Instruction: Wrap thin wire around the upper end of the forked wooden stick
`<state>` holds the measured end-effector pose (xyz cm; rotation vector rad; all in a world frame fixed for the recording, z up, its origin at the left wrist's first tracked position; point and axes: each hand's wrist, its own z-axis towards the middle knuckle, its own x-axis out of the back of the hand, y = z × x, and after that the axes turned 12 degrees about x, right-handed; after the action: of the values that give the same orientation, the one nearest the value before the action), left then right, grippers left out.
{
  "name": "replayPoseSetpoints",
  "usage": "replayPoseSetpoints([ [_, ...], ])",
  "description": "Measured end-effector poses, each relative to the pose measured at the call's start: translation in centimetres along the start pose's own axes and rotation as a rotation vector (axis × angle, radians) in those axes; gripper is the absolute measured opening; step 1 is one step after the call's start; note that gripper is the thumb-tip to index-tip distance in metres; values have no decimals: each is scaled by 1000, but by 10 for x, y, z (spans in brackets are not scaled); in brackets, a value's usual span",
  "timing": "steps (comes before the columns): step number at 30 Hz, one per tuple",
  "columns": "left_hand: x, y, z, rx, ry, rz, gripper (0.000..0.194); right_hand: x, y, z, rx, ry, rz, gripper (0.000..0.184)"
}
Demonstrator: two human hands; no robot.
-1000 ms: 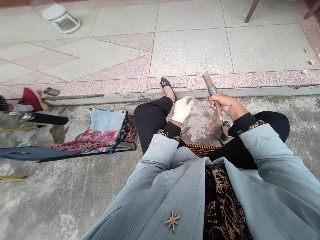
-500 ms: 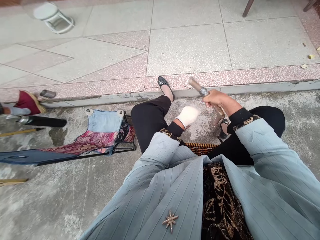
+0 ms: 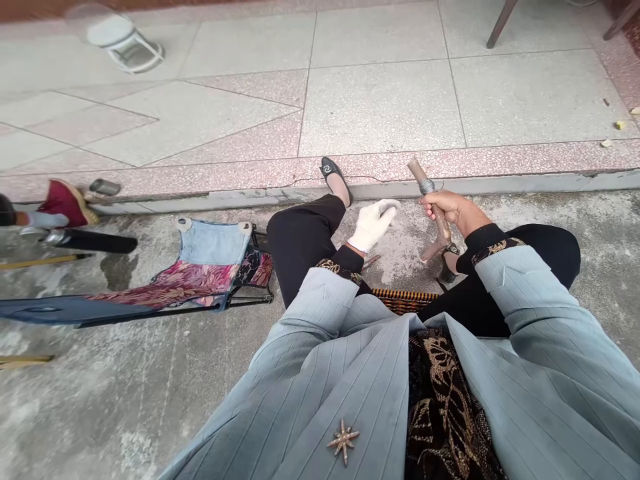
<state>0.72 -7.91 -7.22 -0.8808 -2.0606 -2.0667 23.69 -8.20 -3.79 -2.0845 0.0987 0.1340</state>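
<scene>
My right hand (image 3: 449, 205), bare, is closed round a forked wooden stick (image 3: 442, 225). Grey wire (image 3: 427, 187) is wound about the stick just above my fingers. Its top end tilts up to the left, and the lower part forks near my right shoe (image 3: 449, 263). My left hand (image 3: 373, 223) wears a white glove and is held to the left of the stick, apart from it. Its fingers reach out with the thumb slightly away from them, and nothing shows in it. Below it lies a thin brown piece (image 3: 371, 261), partly hidden by my sleeve.
A low folding chair (image 3: 200, 273) with patterned fabric stands to my left. Beyond it are a black cylinder (image 3: 95, 241), a metal can (image 3: 105, 187) and another person's red shoe (image 3: 70, 202). The raised tiled step (image 3: 380, 107) runs ahead. A white stool (image 3: 125, 43) stands on it.
The stick and my right hand have shifted right and a little down in view. My left hand has come up, and its gloved fingers have opened out from a more closed shape.
</scene>
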Motion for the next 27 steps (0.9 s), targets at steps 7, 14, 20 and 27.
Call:
replayPoseSetpoints([
  [7,10,9,6,-74,-162,172,26,-9,-19,-10,141,-71,74,13],
  [14,7,14,5,-53,-170,-36,34,-14,-19,-14,168,-62,-135,18],
  [20,32,28,18,-182,-375,84,61,-30,-36,-22,219,25,-262,22],
  [27,28,55,38,46,-426,-224,51,-39,-45,-14,306,50,-276,18],
])
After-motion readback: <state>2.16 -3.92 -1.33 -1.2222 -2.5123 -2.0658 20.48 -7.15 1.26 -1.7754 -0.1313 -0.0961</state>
